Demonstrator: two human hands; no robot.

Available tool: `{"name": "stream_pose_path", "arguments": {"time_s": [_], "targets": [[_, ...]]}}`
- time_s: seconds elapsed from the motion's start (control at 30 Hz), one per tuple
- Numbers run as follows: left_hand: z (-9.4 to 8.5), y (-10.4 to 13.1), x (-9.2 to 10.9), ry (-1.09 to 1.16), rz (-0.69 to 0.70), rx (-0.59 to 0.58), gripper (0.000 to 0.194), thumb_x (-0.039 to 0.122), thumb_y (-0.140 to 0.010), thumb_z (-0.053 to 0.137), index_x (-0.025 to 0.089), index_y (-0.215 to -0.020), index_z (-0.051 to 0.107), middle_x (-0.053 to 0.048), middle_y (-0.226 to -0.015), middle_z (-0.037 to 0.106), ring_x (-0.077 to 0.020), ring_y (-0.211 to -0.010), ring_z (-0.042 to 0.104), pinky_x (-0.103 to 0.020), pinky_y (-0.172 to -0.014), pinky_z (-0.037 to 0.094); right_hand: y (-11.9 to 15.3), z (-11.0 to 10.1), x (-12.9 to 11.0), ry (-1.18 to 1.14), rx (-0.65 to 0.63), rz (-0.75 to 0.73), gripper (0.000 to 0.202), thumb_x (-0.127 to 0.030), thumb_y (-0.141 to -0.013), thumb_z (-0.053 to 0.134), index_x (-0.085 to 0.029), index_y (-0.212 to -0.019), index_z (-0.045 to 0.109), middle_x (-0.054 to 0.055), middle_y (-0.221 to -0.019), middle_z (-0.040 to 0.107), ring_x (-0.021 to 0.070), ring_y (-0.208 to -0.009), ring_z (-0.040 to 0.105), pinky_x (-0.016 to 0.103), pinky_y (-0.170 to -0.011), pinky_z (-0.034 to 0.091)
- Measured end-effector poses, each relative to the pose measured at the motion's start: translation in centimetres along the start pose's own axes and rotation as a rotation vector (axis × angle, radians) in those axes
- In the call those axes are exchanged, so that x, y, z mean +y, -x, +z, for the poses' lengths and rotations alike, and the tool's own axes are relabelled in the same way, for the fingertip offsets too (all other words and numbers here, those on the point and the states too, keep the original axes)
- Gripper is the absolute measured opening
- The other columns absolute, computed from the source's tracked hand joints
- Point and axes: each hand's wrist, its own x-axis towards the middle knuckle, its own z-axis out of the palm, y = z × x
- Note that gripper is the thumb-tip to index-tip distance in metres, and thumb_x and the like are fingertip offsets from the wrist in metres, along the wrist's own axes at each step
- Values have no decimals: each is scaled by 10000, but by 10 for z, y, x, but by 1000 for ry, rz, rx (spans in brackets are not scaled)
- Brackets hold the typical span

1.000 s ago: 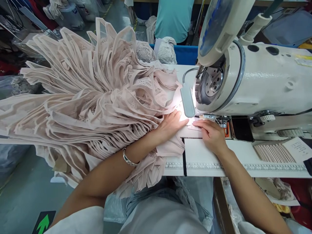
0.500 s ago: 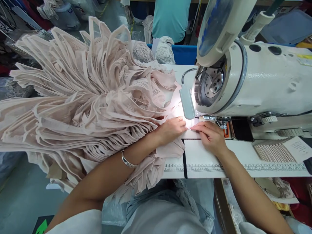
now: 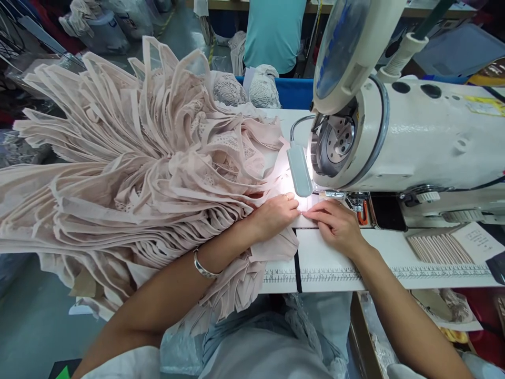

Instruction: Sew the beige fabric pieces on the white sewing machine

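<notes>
My left hand (image 3: pixel 274 218) is closed, its fingertips pinching the edge of a pale pink fabric garment under the sewing machine's (image 3: pixel 426 139) lit needle area. Fingers held together, my right hand (image 3: pixel 334 225) meets the left fingertips at the same brightly lit spot; the bit of fabric between them is small and washed out by glare. A large heap of pale pink lace-and-mesh garments (image 3: pixel 158 179) spreads over the left of the table, against my left forearm. A small grey lamp (image 3: pixel 300 171) on a bent neck hides the needle.
A printed ruler strip (image 3: pixel 335 275) runs along the table's front edge. A stack of narrow pale strips (image 3: pixel 440 247) with a handwritten card (image 3: pixel 478 241) lies right. Lace cups (image 3: pixel 264 87) sit behind, before a person in teal (image 3: pixel 272 34). A round magnifier (image 3: pixel 343 47) overhangs the machine.
My right fingertips have come slightly closer to the left ones, narrowing the gap between them. The whole view has shifted a little; the garment heap keeps its shape.
</notes>
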Motion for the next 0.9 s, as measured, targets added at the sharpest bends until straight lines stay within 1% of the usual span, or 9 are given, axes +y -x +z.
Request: {"name": "stream_pose_path", "arguments": {"time_s": [0.13, 0.27, 0.33, 0.43, 0.5, 0.63, 0.77, 0.9], "targets": [[-3, 3, 0, 57, -44, 46, 200, 119, -1006, 474, 144, -913, 648, -94, -1142, 657, -204, -1069, 576, -344, -929, 471, 1, -1, 0, 21, -49, -53, 395, -55, -914, 460, -263, -984, 788, 39, -898, 717, 188, -908, 622, 314, -768, 533], [-7, 4, -1, 81, -48, -11, 201, 99, -1009, 455, 145, -924, 631, -107, -1180, 650, -214, -1126, 576, -370, -999, 467, 4, -1, 1, 116, -74, -48, 419, -34, -918, 447, -260, -1028, 782, 57, -1074, 728, 201, -1018, 629, 340, -853, 540], [-8, 4, -1, 97, -60, -29, 202, 96, -1013, 444, 146, -933, 623, -108, -1204, 644, -222, -1162, 568, -386, -1028, 459, 5, 1, 2, 121, -80, -46, 424, -25, -920, 452, -267, -1052, 774, 44, -1092, 738, 196, -1025, 640, 345, -879, 541], [-8, 3, -1, 120, -72, -37, 206, 102, -1018, 433, 153, -937, 615, -108, -1231, 635, -230, -1194, 559, -412, -1064, 443, 6, 3, 4, 121, -49, -63, 432, 2, -908, 457, -262, -1059, 765, 24, -1055, 754, 185, -1000, 656, 343, -889, 549], [-7, 3, -1, 129, -76, -21, 217, 108, -1024, 417, 163, -947, 613, -107, -1239, 629, -233, -1209, 551, -425, -1080, 431, 6, 3, 6, 126, -18, -104, 436, 17, -895, 462, -252, -1064, 760, 21, -1055, 757, 184, -990, 663, 342, -887, 556], [-4, 3, -2, 130, -81, -2, 216, 117, -1028, 407, 171, -951, 601, -97, -1211, 628, -238, -1221, 535, -411, -1071, 421, 4, 2, 6, 144, 12, -165, 434, 31, -881, 469, -235, -1075, 752, 19, -1065, 762, 180, -982, 672, 333, -873, 566], [-1, 2, -3, 114, -108, -7, 216, 138, -1037, 399, 176, -955, 595, -86, -1180, 632, -224, -1189, 543, -415, -1080, 395, 3, 3, 4, 201, 8, -122, 419, 24, -897, 470, -239, -1063, 750, 8, -1088, 765, 175, -1000, 682, 328, -890, 556], [2, 0, -5, 111, -122, -2, 183, 119, -1012, 436, 188, -1039, 603, -74, -1262, 616, -229, -1257, 507, -440, -1108, 362, 3, 6, 4, 261, -31, -72, 441, 32, -881, 455, -237, -1083, 740, 11, -1132, 758, 181, -1020, 682, 339, -921, 538]]}}
